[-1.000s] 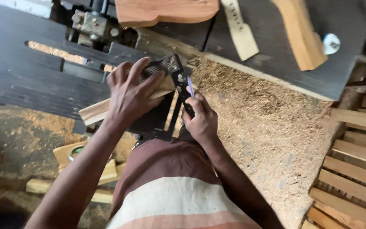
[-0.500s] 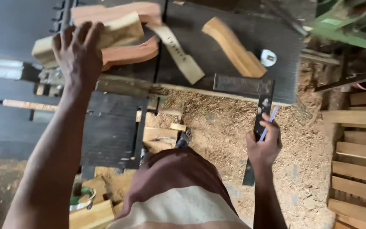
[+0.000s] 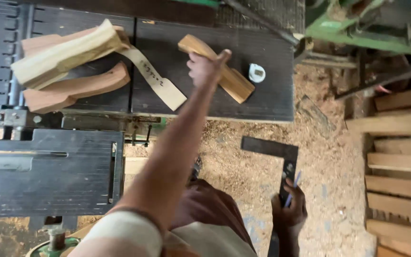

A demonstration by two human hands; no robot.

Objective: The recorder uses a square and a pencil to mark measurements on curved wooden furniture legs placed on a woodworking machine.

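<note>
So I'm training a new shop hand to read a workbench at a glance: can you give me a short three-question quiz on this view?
1. True or false: the left hand rests on the curved wooden piece on the dark machine table.
2. What does the right hand hold?
A. a hammer
B. a black try square with a blue pencil
C. a saw
3. What small round thing lies just right of the curved wooden piece?

Key
1. True; its fingers lie over the piece's upper half.
2. B
3. A white tape measure.
</note>
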